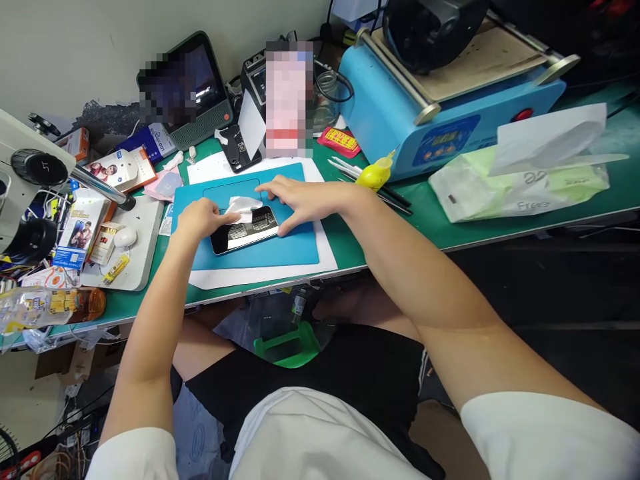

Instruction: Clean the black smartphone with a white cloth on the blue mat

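Observation:
A smartphone (244, 233) with a dark, glossy, reflecting face lies flat on a blue work mat (295, 250). Over its upper edge rests a crumpled white tissue (245, 207). My left hand (196, 220) is closed at the phone's left end, pinching the tissue between thumb and fingers. From the right, my right hand (297, 200) reaches over the mat with its fingers apart. Its thumb touches the phone's right end, and its index finger stretches out beyond the tissue. Beneath the mat are sheets of white paper (327, 247).
A blue machine (380, 113) stands at the back right, near a tissue pack (525, 187). A yellow squeeze bulb (375, 173) lies by several thin tools. To the left are a microscope (40, 167), boxes and a drink bottle (55, 307). Behind the mat lies another phone (237, 150).

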Available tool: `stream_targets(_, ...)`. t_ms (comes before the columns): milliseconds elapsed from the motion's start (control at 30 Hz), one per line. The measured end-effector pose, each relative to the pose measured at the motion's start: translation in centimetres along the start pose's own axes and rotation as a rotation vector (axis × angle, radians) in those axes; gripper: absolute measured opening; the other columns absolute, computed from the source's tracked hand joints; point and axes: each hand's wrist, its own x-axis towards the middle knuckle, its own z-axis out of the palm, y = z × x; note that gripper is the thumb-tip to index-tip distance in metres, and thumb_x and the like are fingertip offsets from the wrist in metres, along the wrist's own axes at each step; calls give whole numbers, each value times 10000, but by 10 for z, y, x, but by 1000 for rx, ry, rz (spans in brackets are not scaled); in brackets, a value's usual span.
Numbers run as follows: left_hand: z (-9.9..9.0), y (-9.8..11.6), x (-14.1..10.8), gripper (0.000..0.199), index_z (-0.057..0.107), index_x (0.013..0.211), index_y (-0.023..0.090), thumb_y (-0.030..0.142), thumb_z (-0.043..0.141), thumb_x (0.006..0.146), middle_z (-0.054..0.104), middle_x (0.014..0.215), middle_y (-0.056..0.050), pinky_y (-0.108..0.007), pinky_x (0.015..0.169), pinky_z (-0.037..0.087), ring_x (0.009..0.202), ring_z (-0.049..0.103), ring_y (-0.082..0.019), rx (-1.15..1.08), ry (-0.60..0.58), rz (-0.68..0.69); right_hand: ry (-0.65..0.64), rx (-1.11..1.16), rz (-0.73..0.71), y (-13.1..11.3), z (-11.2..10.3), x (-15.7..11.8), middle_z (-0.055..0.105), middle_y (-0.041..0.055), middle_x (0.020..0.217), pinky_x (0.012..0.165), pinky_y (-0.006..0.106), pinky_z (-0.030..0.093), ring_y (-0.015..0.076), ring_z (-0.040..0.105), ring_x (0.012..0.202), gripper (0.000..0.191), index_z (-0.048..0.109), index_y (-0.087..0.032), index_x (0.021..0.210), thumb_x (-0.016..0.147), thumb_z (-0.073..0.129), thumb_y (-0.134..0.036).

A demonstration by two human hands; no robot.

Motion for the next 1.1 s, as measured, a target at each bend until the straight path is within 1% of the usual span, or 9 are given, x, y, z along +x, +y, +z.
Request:
stream_targets(100, -1, -19, -6, 592, 440, 621, 233, 687, 741, 850, 573, 667, -32, -342, 594, 266, 655, 522, -199, 9, 16, -15, 1, -22, -11, 4, 2, 0, 527, 99, 1544, 1035, 565, 557, 450, 596, 1313, 1091, 351, -415, 1616, 676, 792, -748)
stream_targets(167, -1, -30, -9, 590, 444, 616, 234, 685, 756, 834, 571, 654, -29, -339, 587, 269, 644, 519, -199, 7, 14, -26, -3, -35, -15, 5, 3, 0, 542, 104, 1529, 1019, 572, 563, 452, 595, 1306, 1065, 353, -417, 1612, 695, 782, -748)
stream_targets(300, -1, -51, -7, 592, 442, 608, 236, 691, 756, 819, 544, 625, -12, -336, 579, 273, 625, 499, -189, -21, 11, -16, -14, -43, -4, 5, 3, 0, 568, 99, 1492, 1014, 581, 565, 451, 598, 1298, 1039, 372, -412, 1604, 708, 769, -755)
stream_targets(400, 1, -64, -6, 601, 433, 604, 238, 709, 736, 821, 515, 609, -2, -339, 575, 265, 614, 468, -182, -29, 1, 10, -21, -51, -1, 3, 2, 0, 575, 100, 1476, 1023, 585, 557, 451, 599, 1291, 1044, 380, -402, 1604, 703, 769, -758)
stream_targets(467, 2, -69, -7, 596, 438, 601, 238, 706, 737, 818, 506, 606, 1, -341, 575, 262, 612, 456, -181, -36, -8, 23, -22, -58, -5, 3, 1, 0, 581, 102, 1463, 1033, 598, 549, 453, 600, 1282, 1041, 383, -396, 1608, 705, 764, -748)
stream_targets(567, 4, -70, -14, 590, 442, 596, 239, 694, 746, 814, 499, 601, 2, -341, 576, 254, 609, 453, -180, -56, -20, 41, -25, -56, -8, 4, 1, 0, 593, 105, 1437, 1034, 602, 546, 453, 599, 1272, 1029, 385, -387, 1615, 715, 749, -729)
stream_targets(767, 9, -63, -34, 575, 436, 608, 238, 669, 744, 832, 531, 611, 1, -338, 584, 257, 607, 470, -180, -73, -37, 73, -20, -45, -12, 3, 1, -1, 594, 102, 1415, 1019, 571, 548, 438, 597, 1262, 1020, 402, -386, 1611, 713, 749, -720)
stream_targets(933, 11, -57, -46, 585, 456, 615, 239, 707, 728, 839, 591, 640, -21, -339, 580, 263, 624, 510, -199, 15, -42, 61, -29, -33, 17, 0, 1, -1, 600, 112, 1392, 1040, 579, 533, 440, 584, 1264, 1053, 402, -357, 1622, 698, 769, -702)
stream_targets(1100, 10, -47, -52, 579, 475, 625, 240, 711, 740, 833, 619, 673, -32, -339, 584, 271, 665, 537, -220, 75, -21, 67, -32, -32, -3, 1, 0, 0, 597, 110, 1404, 1054, 586, 526, 443, 577, 1278, 1038, 400, -360, 1621, 710, 765, -699)
